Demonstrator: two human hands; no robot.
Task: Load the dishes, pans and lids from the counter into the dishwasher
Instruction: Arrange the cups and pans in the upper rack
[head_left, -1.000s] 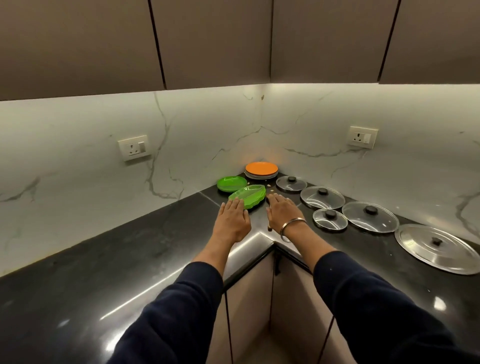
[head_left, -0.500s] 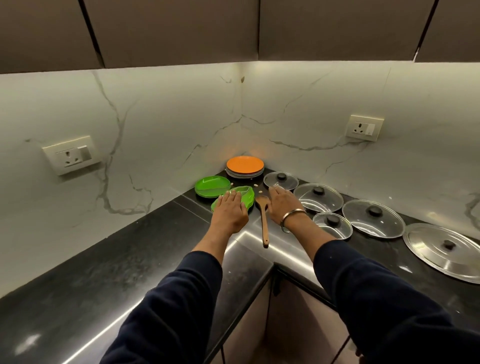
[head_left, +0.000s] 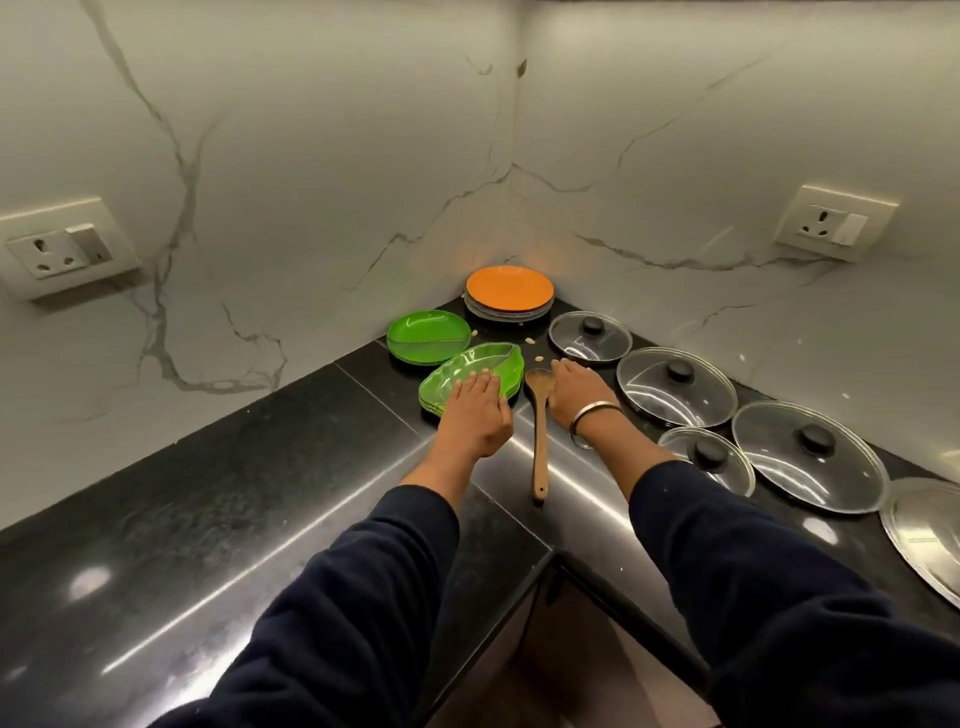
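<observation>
On the black corner counter (head_left: 249, 499) lies a stack of green leaf-shaped plates (head_left: 480, 364). My left hand (head_left: 475, 413) rests flat on its near edge with straight fingers. My right hand (head_left: 576, 392), wearing a metal bangle, lies flat on the counter just right of a wooden spoon (head_left: 540, 415). A round green divided plate (head_left: 428, 335) sits behind, and an orange plate on a stack (head_left: 509, 293) stands in the corner. Several glass lids with black knobs run along the right: a small far lid (head_left: 589, 338), a larger lid (head_left: 675, 384), a small near lid (head_left: 706, 457) and a big lid (head_left: 808, 454).
A steel lid (head_left: 930, 535) lies at the far right edge of view. Small pale crumbs (head_left: 530, 343) are scattered between the plates and lids. Wall sockets sit on the left wall (head_left: 60, 254) and the right wall (head_left: 834, 223). Below the counter corner a cabinet front (head_left: 545, 665) shows.
The view has moved closer and tilted down. My left hand has slid onto the green leaf plates. The wooden spoon, hidden at first, now lies between my hands.
</observation>
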